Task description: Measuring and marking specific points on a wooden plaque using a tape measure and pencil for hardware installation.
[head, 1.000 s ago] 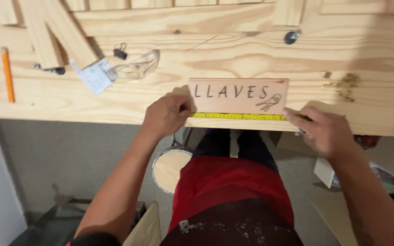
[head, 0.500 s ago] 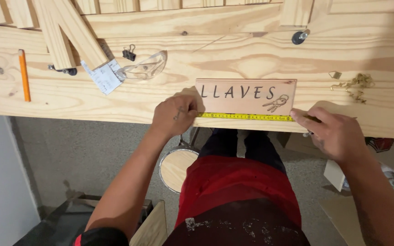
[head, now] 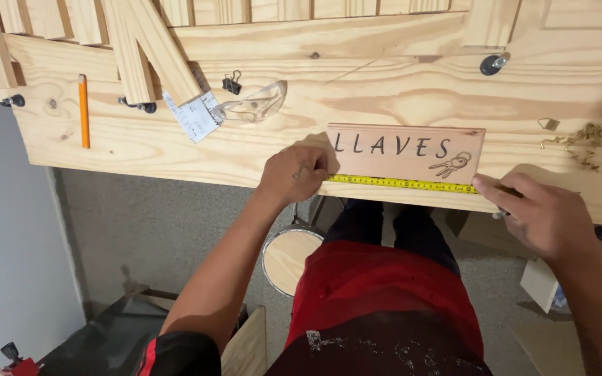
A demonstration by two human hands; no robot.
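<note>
At the near edge of the table (head: pixel 141 150), a small wooden plaque (head: pixel 405 150) lies flat with a yellow tape measure (head: pixel 402 183) stretched along its lower side. The left hand (head: pixel 294 174) presses down on the tape's starting end at the plaque's 8 o'clock corner, fingers curled and flat on the wood. The right hand (head: pixel 541 212) pinches the far end at about 4 o'clock; its fingers look closed on the tape or its case, though the case is hidden and I cannot tell which.

To measure well, the tape ought to stay taut, straight and flush with the plaque's lower side, the left end exactly on the corner.

The table edge runs just below the tape, so the hands have almost no wood beneath them and could slip off toward the round stool (head: pixel 290 257) below. Open room lies at 9 o'clock of the plaque, up to the safety glasses (head: pixel 252 106), paper slip (head: pixel 193 117) and pencil (head: pixel 83 111). At 3 o'clock, small brass hooks (head: pixel 580 139) lie near.
</note>
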